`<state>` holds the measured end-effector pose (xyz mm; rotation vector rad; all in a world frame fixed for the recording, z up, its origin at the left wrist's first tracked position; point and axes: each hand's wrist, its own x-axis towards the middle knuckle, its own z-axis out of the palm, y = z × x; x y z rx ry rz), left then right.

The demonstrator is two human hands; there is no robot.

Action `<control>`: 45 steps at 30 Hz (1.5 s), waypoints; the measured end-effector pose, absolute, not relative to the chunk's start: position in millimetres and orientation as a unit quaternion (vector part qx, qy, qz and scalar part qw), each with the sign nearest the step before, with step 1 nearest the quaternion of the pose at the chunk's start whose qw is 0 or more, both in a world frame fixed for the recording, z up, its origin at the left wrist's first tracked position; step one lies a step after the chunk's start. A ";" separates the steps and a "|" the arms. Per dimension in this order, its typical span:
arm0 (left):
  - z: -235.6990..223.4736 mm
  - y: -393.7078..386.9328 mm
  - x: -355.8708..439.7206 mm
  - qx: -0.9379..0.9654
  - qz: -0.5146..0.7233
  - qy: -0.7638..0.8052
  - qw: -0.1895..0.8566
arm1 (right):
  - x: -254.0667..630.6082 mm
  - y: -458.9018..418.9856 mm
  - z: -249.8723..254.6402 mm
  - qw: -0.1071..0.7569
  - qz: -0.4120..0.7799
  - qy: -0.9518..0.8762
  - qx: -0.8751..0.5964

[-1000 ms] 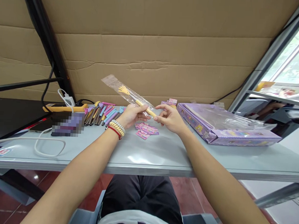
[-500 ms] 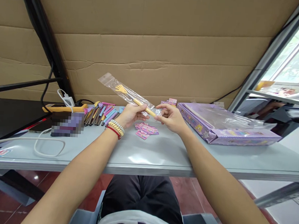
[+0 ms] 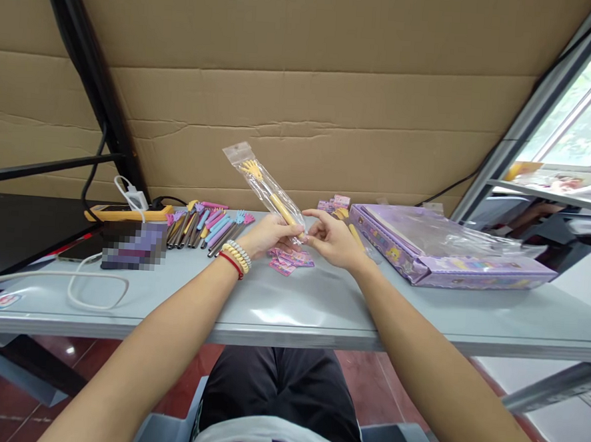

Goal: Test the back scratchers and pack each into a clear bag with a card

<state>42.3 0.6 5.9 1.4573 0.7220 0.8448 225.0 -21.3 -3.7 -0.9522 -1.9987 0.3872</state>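
Observation:
A yellow back scratcher with a hand-shaped head (image 3: 279, 207) lies inside a clear plastic sleeve (image 3: 239, 153), tilted with its head up and to the left. My left hand (image 3: 267, 236) is closed around the handle end, thumb on top. At the sleeve's lower end, the thumb and fingers of my right hand (image 3: 337, 240) pinch together, partly hiding that end. Below my hands, several small pink printed cards (image 3: 290, 261) lie on the grey table (image 3: 300, 301). Behind my right hand, another yellow stick (image 3: 356, 235) is partly covered.
Several back scratchers in pink, blue, purple and yellow (image 3: 208, 224) lie in a row at left. A purple box (image 3: 448, 257) with plastic film stands at right. More pink cards (image 3: 339, 201) sit beside it. A white cable (image 3: 94, 307) crosses the left side; cardboard (image 3: 303, 95) forms the back.
The sleeve with the back scratcher has turned steeper, and its head end has moved right. My left hand has shifted slightly right. The yellow stick behind my right hand now shows.

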 end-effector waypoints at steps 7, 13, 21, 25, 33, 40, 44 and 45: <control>8.1 -2.3 45.2 0.639 0.410 0.319 0.567 | 222.7 -19.4 -4.0 0.417 0.137 -0.801 -0.407; 9.9 -3.9 47.2 0.613 0.513 0.296 0.523 | 221.9 -22.7 -1.5 0.406 0.126 -0.800 -0.424; 11.7 -2.2 44.9 0.591 0.506 0.300 0.552 | 221.5 -23.7 -0.8 0.416 0.121 -0.795 -0.425; 14.0 0.9 40.7 0.575 0.522 0.288 0.560 | 223.4 -28.4 3.4 0.447 0.179 -0.779 -0.403; 17.3 4.7 29.8 0.551 0.509 0.291 0.594 | 228.7 -26.5 2.7 0.442 0.338 -0.775 -0.298; 12.1 5.7 34.4 0.591 0.480 0.311 0.569 | 225.9 -24.2 3.1 0.459 0.193 -0.797 -0.342; 10.2 5.0 35.9 0.617 0.464 0.320 0.549 | 225.7 -22.8 3.8 0.471 0.179 -0.794 -0.339; 9.9 4.8 36.0 0.622 0.459 0.319 0.548 | 225.5 -22.4 3.9 0.476 0.179 -0.790 -0.341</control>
